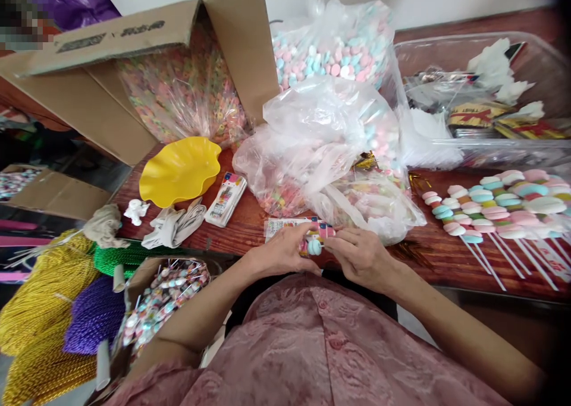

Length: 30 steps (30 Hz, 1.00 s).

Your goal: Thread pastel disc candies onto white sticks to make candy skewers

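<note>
In front of my body, my left hand (285,244) is closed around a small candy lollipop (314,247) in a colourful printed wrapper, with a pale blue piece showing. The fingertips of my right hand (363,254) pinch the lollipop's thin white stick from the right. Partly behind my left hand lies a printed wrapper bag (276,224) on the table. Farther left is a stack of similar printed bags (227,199). Finished-looking candy lollipops (499,213) with white sticks lie in a pile at the right.
Clear bags of pastel candies (330,126) stand behind my hands. A yellow wavy dish (178,171) and a cardboard box (241,49) are at the left. A clear plastic bin (482,144) is back right. Below the table's left edge, a carton holds lollipops (169,293).
</note>
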Motion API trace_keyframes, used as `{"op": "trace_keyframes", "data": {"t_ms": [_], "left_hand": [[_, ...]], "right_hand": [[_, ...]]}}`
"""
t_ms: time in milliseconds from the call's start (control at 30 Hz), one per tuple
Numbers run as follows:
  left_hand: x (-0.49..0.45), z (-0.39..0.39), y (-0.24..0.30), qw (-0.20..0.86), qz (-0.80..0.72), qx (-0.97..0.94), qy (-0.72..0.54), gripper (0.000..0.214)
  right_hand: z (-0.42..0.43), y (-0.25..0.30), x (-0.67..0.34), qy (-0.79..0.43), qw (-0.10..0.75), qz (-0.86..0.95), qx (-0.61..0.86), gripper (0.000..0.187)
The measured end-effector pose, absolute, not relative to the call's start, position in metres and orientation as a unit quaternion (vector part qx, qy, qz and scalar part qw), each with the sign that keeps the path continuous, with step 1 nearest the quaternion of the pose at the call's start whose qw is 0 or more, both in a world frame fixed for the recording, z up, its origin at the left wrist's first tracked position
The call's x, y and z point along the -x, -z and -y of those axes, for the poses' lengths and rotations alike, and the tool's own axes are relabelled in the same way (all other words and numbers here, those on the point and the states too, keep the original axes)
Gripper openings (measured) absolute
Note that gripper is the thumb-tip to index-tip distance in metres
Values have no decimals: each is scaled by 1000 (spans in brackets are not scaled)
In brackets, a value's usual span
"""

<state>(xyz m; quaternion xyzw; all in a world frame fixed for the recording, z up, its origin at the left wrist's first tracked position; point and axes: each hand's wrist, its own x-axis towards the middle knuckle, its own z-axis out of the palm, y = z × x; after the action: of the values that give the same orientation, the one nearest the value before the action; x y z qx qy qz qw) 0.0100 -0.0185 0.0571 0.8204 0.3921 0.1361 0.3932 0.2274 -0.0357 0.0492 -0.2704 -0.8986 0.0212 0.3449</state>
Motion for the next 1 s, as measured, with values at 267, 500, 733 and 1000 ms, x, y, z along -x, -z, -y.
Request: {"op": "trace_keyframes", "data": {"t_ms": [267,500,733,1000], "left_hand": [[8,23,-51,253,-466,-846,-44,12],[-3,29,-54,267,-465,-839,-92,12],[-19,30,-51,333,-450,-820,-117,21],[-19,27,-59,379,-469,-775,-188,31]], "right_hand": [[38,-52,-244,28,367,879,302,30],[39,-61,-239,28,359,888,287,25],[40,-53,-214,-2,333,900,282,20],[25,-74,-243,-101,373,865,319,19]]}}
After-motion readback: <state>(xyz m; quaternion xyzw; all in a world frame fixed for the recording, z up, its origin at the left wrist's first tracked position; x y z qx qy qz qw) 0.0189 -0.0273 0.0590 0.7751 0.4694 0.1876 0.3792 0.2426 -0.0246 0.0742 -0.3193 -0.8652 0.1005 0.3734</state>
